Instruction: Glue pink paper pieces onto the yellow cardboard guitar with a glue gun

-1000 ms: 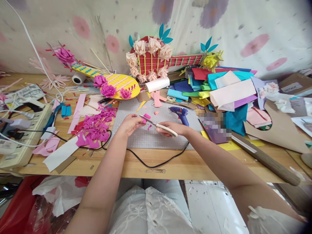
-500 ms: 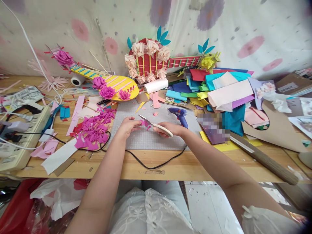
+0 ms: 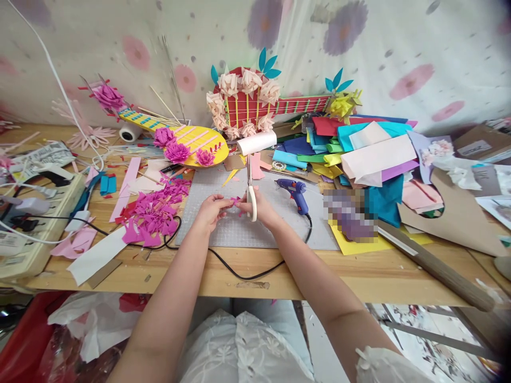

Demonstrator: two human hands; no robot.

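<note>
My left hand (image 3: pixel 213 211) pinches a small magenta paper piece (image 3: pixel 236 201) above the grey cutting mat (image 3: pixel 199 234). Close beside it, my right hand (image 3: pixel 261 206) holds white-handled scissors (image 3: pixel 252 205), their blades pointing away from me toward the back of the table. The right fingertips are at the magenta paper too; whether they grip it I cannot tell. A blue glue gun (image 3: pixel 294 192) lies on the mat to the right of my hands. To the left is a heap of magenta paper scraps (image 3: pixel 154 213).
A yellow paper guitar (image 3: pixel 203 143) with magenta flowers and a red one (image 3: pixel 241 109) with pale roses stand at the back. Coloured paper (image 3: pixel 375 154) is piled right. A power strip (image 3: pixel 59 213) sits left. A black cord (image 3: pixel 239 275) loops along the front.
My right hand has moved left, closer to my left hand. The scissors have swung from pointing left to pointing away from me.
</note>
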